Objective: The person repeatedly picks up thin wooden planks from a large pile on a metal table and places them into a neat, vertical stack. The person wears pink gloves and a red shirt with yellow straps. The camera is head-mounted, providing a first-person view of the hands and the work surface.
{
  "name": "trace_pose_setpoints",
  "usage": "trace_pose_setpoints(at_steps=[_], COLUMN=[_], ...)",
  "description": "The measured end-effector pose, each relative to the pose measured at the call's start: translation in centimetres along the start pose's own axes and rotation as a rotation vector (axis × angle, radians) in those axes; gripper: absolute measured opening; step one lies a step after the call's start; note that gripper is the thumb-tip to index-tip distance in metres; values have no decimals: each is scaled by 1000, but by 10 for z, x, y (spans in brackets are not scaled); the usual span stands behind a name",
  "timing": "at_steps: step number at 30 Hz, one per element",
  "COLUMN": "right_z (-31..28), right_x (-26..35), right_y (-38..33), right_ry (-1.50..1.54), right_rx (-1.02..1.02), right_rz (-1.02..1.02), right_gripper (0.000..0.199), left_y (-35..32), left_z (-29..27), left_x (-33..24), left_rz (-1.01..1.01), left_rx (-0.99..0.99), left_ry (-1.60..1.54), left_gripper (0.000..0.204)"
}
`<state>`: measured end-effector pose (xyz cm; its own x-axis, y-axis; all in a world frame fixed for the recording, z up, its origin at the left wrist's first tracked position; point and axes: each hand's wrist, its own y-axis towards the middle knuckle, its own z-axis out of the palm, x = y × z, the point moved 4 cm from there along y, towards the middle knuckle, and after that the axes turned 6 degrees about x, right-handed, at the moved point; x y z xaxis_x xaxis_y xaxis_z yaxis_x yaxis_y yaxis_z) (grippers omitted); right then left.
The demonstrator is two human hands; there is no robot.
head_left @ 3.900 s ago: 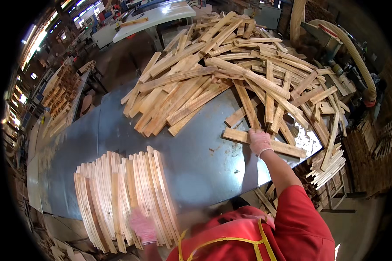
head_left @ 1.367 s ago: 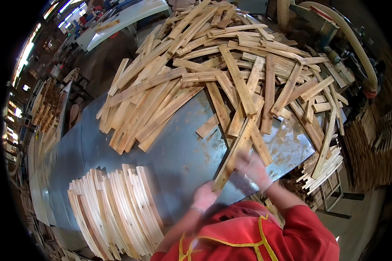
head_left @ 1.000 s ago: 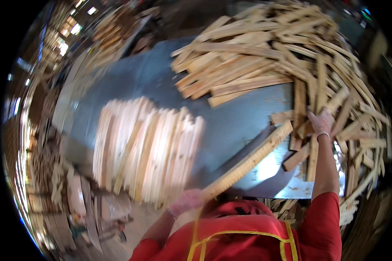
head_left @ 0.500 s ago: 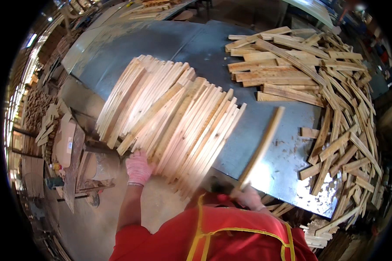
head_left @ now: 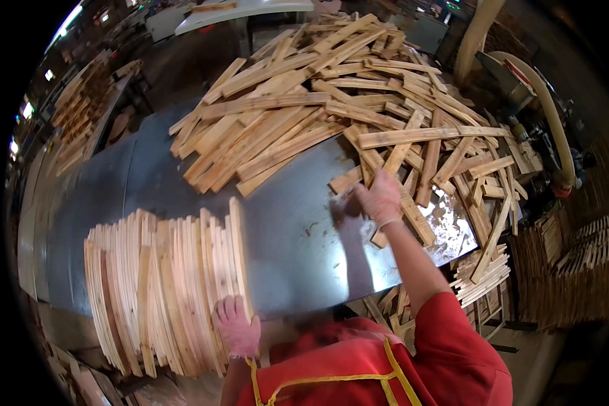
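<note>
A row of narrow wooden strips (head_left: 172,271) stands packed side by side on the metal table's left front part, its near ends jutting past the edge. My left hand (head_left: 237,328), in a pink glove, lies with fingers spread against the near end of the row's rightmost strip (head_left: 237,250). That strip reaches a little farther back than its neighbours. Over to the right, my right hand (head_left: 381,197) is at the near edge of a jumbled heap of loose wooden strips (head_left: 277,132). Its thumb and fingers are apart above a slanting strip (head_left: 416,218), and its fingertips are partly hidden.
The dark metal table (head_left: 291,237) has a bare stretch between row and heap. Stacked strips (head_left: 484,277) sit below its right corner. A pale hose (head_left: 555,122) and machinery stand at the right. Another table with wood (head_left: 91,115) is at the far left.
The view has swung right. My right hand no longer holds the single strip and has moved out to the heap. My left hand has shifted to the row's right end.
</note>
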<state>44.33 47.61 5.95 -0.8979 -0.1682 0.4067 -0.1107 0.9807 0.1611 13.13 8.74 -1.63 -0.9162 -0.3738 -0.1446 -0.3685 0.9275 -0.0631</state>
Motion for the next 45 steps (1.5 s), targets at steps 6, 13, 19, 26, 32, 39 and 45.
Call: trace_pose_setpoints(at_steps=[6,13,19,26,32,39,45], right_z=[13,39,4,44,47,82,63], right_x=[-106,-82,-18,19,-14,32,10], right_y=[91,50,36,55,-37,-68,-110], right_ry=[200,394,-164,-402,47,-159,257], right_rx=[134,192,609,849,533,206,179], right_rz=[633,307,-235,-512,-57,267,282], right_gripper=[104,87,71,68,70,93,90], left_y=[6,10,8,11,2,1,2], left_z=[4,5,0,-9,-6,9,15], left_x=[-3,-6,-12,-10,-2,10,15], left_rz=[54,49,63,78,25,34,11], left_rx=[-44,-70,-85,-100,-15,-28,1], left_ry=[43,71,45,32,5,32,80], left_gripper=[77,70,65,62,72,81,83])
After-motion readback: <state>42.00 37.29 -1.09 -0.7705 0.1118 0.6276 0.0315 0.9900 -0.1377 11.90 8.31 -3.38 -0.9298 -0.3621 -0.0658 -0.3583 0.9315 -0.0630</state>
